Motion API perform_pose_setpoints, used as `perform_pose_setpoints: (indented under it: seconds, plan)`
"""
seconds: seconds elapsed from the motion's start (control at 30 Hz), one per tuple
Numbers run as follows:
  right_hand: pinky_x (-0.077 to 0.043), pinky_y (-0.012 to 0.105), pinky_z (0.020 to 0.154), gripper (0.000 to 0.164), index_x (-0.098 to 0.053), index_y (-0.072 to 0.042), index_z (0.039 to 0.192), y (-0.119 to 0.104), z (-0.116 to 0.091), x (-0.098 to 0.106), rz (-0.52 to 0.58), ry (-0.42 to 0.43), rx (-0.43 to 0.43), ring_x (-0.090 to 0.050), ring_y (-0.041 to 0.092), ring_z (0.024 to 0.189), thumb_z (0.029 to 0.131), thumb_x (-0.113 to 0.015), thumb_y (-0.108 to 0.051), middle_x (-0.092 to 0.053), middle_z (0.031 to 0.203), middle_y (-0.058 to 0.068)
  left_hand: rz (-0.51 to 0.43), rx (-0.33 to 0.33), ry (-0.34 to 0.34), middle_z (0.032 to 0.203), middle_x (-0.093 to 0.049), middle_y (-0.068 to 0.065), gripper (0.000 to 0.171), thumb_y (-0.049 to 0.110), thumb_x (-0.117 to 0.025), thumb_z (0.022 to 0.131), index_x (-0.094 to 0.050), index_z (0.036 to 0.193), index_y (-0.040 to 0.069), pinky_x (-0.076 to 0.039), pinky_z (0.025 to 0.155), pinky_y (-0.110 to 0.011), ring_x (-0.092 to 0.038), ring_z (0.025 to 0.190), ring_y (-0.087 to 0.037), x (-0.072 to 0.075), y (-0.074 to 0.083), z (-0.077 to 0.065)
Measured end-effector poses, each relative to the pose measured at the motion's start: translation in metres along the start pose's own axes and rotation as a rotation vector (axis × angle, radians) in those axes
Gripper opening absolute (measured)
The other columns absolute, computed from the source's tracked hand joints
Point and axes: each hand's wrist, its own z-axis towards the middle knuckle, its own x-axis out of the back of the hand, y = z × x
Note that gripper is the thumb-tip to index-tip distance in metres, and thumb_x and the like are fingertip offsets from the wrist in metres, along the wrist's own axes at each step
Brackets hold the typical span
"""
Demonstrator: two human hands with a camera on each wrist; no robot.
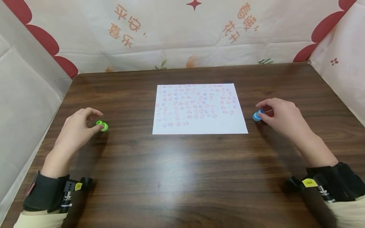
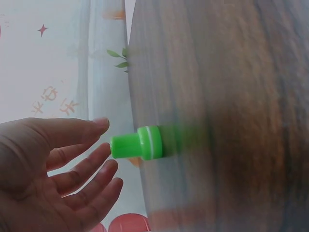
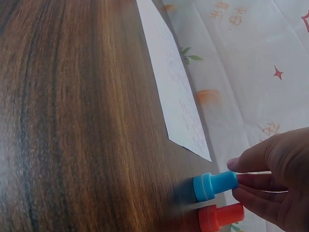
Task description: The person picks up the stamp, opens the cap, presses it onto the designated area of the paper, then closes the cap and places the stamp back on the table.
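Observation:
A green stamp (image 1: pixel 105 127) with a narrow handle stands upright on the table at the left. My left hand (image 1: pixel 75 126) is around its top, thumb and fingers spread apart; in the left wrist view the fingertips lie right at the handle's end. Over at the right, a blue stamp (image 1: pixel 256 117) stands upright, with my right hand (image 1: pixel 285 118) at its handle, thumb on one side and relaxed fingers on the other. Beside it stands a red stamp (image 3: pixel 219 217), which the hand hides in the head view.
Between the hands lies a white sheet of paper (image 1: pixel 216 126) covered in rows of small red and purple prints, with a blank strip along its near edge. Below it is a dark wooden table (image 1: pixel 171 177). A patterned white cloth (image 1: pixel 176 31) hangs behind and at both sides.

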Motion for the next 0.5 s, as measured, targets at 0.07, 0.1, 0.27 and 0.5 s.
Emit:
perform_pose_setpoints:
  seconds: [0.07, 0.1, 0.27, 0.5]
  plan:
    - [-0.052, 0.062, 0.075, 0.030, -0.062, 0.003, 0.113, -0.001, 0.000, -0.001, -0.027, -0.002, 0.014, -0.062, 0.040, 0.089, 0.086, -0.069, -0.007, -0.063, 0.107, 0.028, -0.003, -0.015, 0.010, 0.117, -0.057, -0.026, 0.036, 0.013, -0.066, 0.089, -0.056, 0.121, 0.001, -0.043, 0.081, -0.062, -0.051, 0.106, -0.043, 0.001, 0.001, -0.001]
    - [-0.052, 0.061, 0.075, 0.029, -0.063, 0.003, 0.112, -0.002, 0.000, -0.001, -0.044, 0.001, 0.022, -0.061, 0.039, 0.088, 0.085, -0.069, -0.007, -0.063, 0.105, 0.027, -0.003, -0.021, 0.016, 0.117, -0.057, -0.026, 0.036, 0.013, -0.067, 0.088, -0.056, 0.120, 0.001, -0.043, 0.082, -0.062, -0.051, 0.106, -0.043, 0.001, 0.002, -0.002]
    - [-0.050, 0.058, 0.074, 0.024, -0.065, 0.002, 0.106, -0.004, 0.000, -0.003, -0.105, 0.028, 0.064, -0.055, 0.036, 0.083, 0.084, -0.070, -0.004, -0.064, 0.101, 0.025, 0.000, -0.046, 0.040, 0.115, -0.057, -0.026, 0.037, 0.013, -0.069, 0.087, -0.056, 0.119, 0.001, -0.043, 0.079, -0.061, -0.051, 0.101, -0.042, 0.003, 0.008, -0.005]
    - [-0.050, 0.057, 0.072, 0.022, -0.066, 0.000, 0.105, -0.006, 0.000, -0.001, -0.099, 0.051, 0.070, -0.056, 0.035, 0.083, 0.084, -0.070, -0.004, -0.065, 0.100, 0.023, 0.003, -0.070, 0.060, 0.113, -0.056, -0.025, 0.036, 0.012, -0.069, 0.086, -0.057, 0.119, 0.002, -0.042, 0.073, -0.055, -0.050, 0.092, -0.038, 0.004, 0.016, -0.007]
